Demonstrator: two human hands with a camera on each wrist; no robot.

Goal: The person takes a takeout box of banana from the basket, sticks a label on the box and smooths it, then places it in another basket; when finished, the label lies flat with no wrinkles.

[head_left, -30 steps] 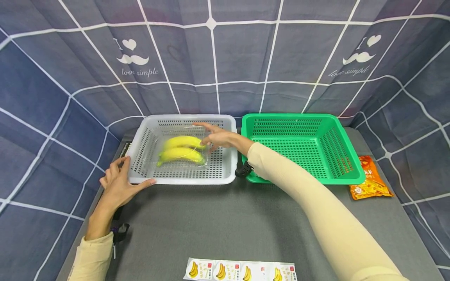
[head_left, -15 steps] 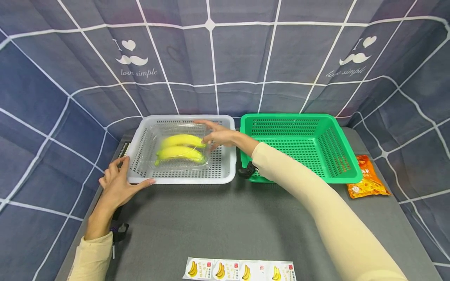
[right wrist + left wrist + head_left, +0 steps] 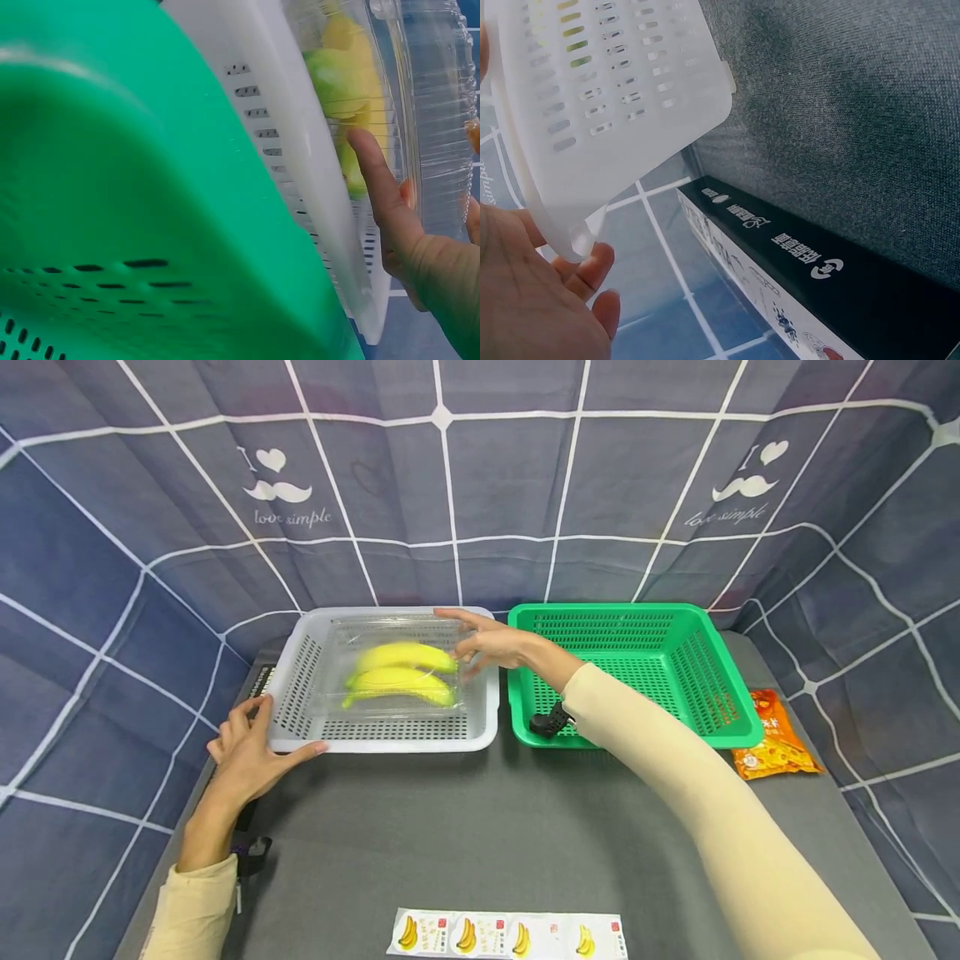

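A clear plastic box with yellow bananas in it is in the white basket, tilted and partly raised. My right hand holds its right end. In the right wrist view the thumb lies along the near side of the box and fingertips show past its far edge. At the front left corner of the basket, my left hand grips the rim. Its thumb lies along the front and its fingers are at the left side. The left wrist view shows fingers curled under that corner.
A green basket stands on the right under my right forearm, with an orange snack bag beside it. A strip of banana stickers lies at the table's front. A long dark box lies left of the white basket.
My right hand has moved to the right with the plastic box, which has come up and tilted. My left hand has stayed on the white basket's corner.
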